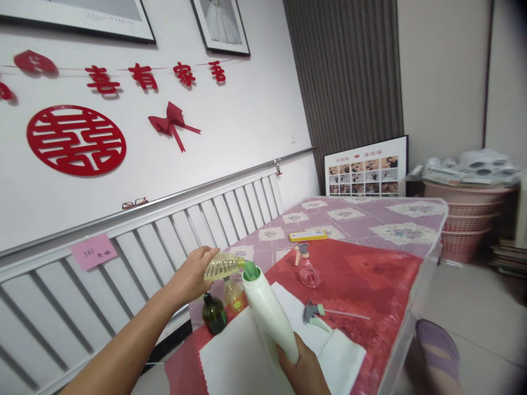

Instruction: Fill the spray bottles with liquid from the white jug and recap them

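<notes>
My left hand point(200, 270) grips a clear ribbed bottle point(223, 266) with yellowish liquid, tilted sideways. Its neck meets the mouth of a pale green plastic bottle point(269, 307), where something green shows that I cannot make out. Wrapped round the lower part of the pale bottle, my right hand point(302, 365) keeps it leaning to the left. Under my left hand stand a dark green bottle point(214, 315) and a yellowish bottle point(234, 296). On the white cloth point(230, 354) lies a grey and green trigger spray head point(315, 312) with a thin tube.
A small clear spray bottle point(308, 272) is on the red cloth point(370, 274). Behind it lies a yellow-edged case point(308, 235) on the patterned tablecloth point(341, 214). A white radiator point(197, 219) runs along the left, and pink baskets point(465, 236) stand at the right.
</notes>
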`<state>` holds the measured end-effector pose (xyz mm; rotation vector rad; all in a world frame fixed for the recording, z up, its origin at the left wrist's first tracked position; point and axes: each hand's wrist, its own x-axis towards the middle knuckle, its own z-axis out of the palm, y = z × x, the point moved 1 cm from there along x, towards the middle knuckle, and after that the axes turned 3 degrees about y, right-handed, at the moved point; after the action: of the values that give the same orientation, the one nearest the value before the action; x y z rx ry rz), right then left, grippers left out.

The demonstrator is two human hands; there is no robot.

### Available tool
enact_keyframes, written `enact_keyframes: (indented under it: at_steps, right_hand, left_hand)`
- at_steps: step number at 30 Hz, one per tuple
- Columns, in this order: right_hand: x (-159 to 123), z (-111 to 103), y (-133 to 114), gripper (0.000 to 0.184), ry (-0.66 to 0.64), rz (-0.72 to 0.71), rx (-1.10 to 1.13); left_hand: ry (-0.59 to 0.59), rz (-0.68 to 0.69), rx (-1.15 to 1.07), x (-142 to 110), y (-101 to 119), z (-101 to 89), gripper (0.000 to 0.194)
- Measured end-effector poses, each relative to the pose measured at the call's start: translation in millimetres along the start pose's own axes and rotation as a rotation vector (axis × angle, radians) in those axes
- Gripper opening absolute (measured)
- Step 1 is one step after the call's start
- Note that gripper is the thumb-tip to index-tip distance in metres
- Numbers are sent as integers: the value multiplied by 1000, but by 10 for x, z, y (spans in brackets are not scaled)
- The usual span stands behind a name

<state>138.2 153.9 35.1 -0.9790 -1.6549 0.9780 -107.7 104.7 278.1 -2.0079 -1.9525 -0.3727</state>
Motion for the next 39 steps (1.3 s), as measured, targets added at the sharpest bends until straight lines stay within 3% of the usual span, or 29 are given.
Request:
enact_keyframes:
  at_steps: [39]
  right_hand:
    - [0, -13, -20, 27, -21, 48, 6]
  left_hand:
    - [-35, -29, 33, 8, 45, -58, 79]
